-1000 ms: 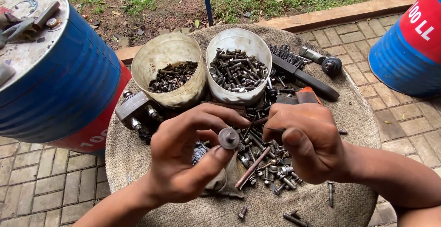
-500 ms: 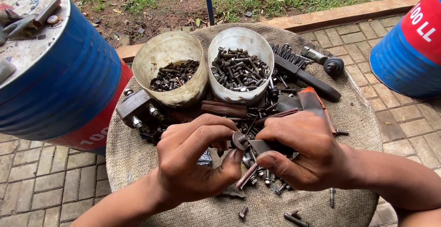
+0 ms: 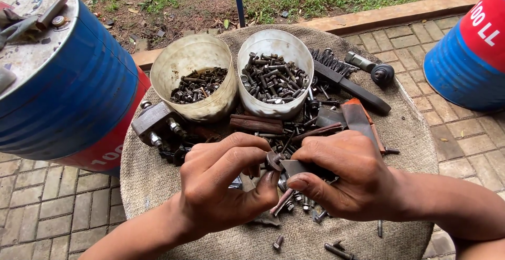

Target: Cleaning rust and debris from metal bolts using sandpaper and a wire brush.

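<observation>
Your left hand [image 3: 223,186] pinches a bolt with a washer [image 3: 273,160] between thumb and forefinger, held above the near middle of the sack-covered stand [image 3: 158,186]. Your right hand [image 3: 342,181] meets it from the right, thumb and fingers closed on a flat dark metal piece [image 3: 294,166] that touches the bolt. Keep the bolt's shank steady and turn only one side, so the parts stay in line; work right over the scattered bolts [image 3: 294,202] so anything that slips lands on the sacking. Both wrists are bent inward, fingers curled, forearms coming in from the near edge. Beyond your hands stand a cream tub [image 3: 173,65] on the left and a white tub [image 3: 273,39] on the right, both holding bolts. A blue drum [image 3: 68,97] stands far left.
</observation>
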